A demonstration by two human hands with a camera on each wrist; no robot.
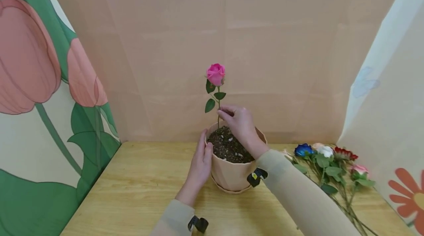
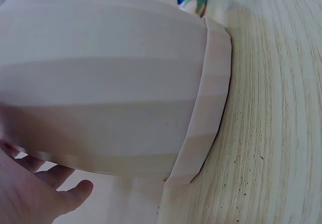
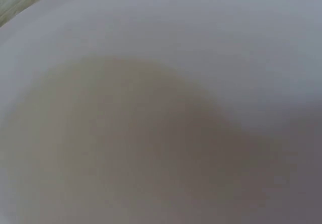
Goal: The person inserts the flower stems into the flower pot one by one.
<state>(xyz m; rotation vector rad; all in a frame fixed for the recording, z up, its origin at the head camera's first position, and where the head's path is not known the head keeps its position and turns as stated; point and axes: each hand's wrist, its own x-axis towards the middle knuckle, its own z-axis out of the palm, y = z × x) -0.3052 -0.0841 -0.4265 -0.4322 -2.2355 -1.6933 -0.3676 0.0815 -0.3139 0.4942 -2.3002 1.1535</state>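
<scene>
A pink rose (image 1: 216, 74) stands upright in a pale pink flower pot (image 1: 228, 173) filled with dark soil (image 1: 226, 145). My right hand (image 1: 241, 125) reaches over the pot and pinches the rose's stem between thumb and fingers, a little above the soil. Along the left side of the pot, near its rim, rests my left hand (image 1: 202, 157) with its fingers extended. The left wrist view shows the pot's faceted wall (image 2: 100, 83) and saucer (image 2: 201, 108), with the left hand (image 2: 35, 191) at its lower edge. A blurred pale surface fills most of the right wrist view.
Several cut flowers lie at the right of the wooden table (image 1: 142, 188), among them a blue rose (image 1: 303, 150), a white one (image 1: 325, 151) and a pink one (image 1: 359, 171). A plain backdrop (image 1: 159, 52) hangs behind, with a tulip-printed panel (image 1: 29, 59) on the left.
</scene>
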